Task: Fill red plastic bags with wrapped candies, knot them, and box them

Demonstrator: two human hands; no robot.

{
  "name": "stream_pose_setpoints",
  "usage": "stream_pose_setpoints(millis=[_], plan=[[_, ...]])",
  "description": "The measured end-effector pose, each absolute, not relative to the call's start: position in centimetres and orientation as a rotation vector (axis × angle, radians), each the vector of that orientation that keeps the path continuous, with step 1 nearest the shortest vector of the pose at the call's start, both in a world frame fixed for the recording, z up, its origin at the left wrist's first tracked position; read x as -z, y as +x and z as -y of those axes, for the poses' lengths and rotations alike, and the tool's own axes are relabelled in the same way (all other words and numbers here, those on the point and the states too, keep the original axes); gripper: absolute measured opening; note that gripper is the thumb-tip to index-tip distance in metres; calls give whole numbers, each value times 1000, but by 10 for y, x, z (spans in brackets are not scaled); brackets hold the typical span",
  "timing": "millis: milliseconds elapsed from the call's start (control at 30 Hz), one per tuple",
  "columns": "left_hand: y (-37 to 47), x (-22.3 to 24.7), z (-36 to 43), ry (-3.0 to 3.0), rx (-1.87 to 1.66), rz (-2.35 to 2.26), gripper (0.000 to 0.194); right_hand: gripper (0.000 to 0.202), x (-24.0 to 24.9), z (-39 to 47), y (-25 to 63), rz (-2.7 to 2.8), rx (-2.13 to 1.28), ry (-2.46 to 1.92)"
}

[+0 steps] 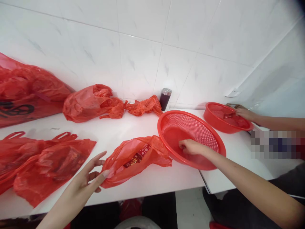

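Observation:
My left hand (89,178) is at the left edge of an opened red plastic bag (157,156), its fingers spread and its thumb touching the film. Inside the bag lie dark red printed packets (134,159) with yellow and white markings. My right hand (190,147) reaches into a red perforated plastic basket (215,136). Its fingers are curled closed low in the basket, and what they hold, if anything, is hidden. The basket's left rim stands against the right end of the bag.
Further red plastic bags (81,105) lie along the tiled wall and at the left (54,165). A dark thermos (165,99) stands by the wall. At the right, a co-worker's hand (245,114) is in a second red basket (215,124). A table seam runs under my basket.

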State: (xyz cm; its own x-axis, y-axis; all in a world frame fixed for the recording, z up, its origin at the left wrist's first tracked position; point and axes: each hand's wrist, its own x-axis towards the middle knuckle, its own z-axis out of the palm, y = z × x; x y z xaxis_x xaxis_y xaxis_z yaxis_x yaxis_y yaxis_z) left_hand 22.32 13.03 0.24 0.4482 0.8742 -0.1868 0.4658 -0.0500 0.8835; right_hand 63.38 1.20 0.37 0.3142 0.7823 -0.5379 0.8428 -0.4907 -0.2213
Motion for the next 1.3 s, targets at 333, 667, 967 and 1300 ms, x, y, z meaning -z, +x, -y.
stream_pose_setpoints(millis=[333, 667, 967, 1300], plan=[[220, 0, -131, 1704, -414, -993, 38, 14, -2, -14, 626, -1519, 869, 2493], [235, 2, -131, 1505, -763, -939, 21, 4, -70, -32, 567, -2292, 623, 2787], [237, -16, -133, 835, -940, -649, 23, 27, -43, -67, 480, -2694, 437, 1740], [205, -46, -167, 688, -1279, -580, 26, 38, -97, -62, 534, -2815, -13, 1824]])
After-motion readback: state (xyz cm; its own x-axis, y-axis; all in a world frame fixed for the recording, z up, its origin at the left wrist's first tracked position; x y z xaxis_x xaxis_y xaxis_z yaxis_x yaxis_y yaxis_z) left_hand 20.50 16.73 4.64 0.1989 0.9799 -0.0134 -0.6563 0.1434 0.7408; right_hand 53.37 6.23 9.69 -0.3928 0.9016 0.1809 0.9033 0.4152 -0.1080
